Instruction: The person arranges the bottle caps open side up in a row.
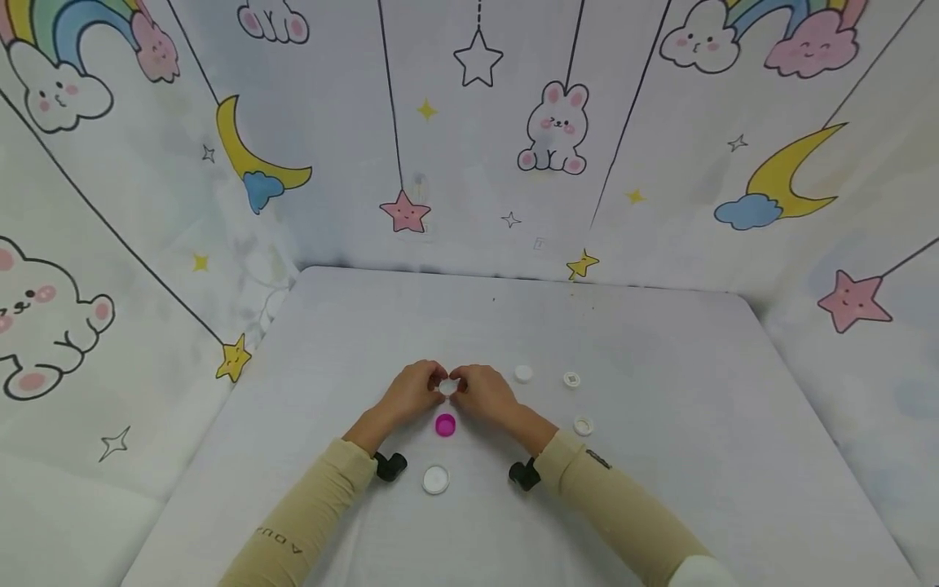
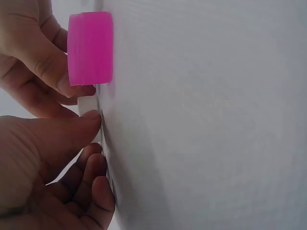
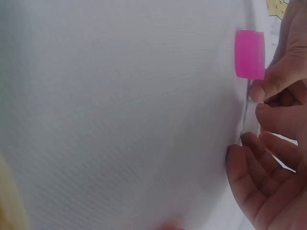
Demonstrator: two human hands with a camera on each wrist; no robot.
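Observation:
Near the middle of the table, my left hand (image 1: 412,391) and right hand (image 1: 484,395) meet at a small white round piece (image 1: 448,386). Thumb and fingers of each hand pinch it from opposite sides, low at the table surface. In the left wrist view the white piece (image 2: 88,104) shows only as a pale edge between the thumbs; fingers hide the rest. A bright pink round cap-like piece (image 1: 445,425) stands on the table just in front of the hands, touched by neither as far as the head view shows.
A larger white round piece with a raised rim (image 1: 436,480) lies between the forearms. Right of the hands are a plain white disc (image 1: 523,374), a white disc with a patterned middle (image 1: 571,380) and a white ring-like piece (image 1: 583,426). Printed cloth walls (image 1: 352,147) surround the table.

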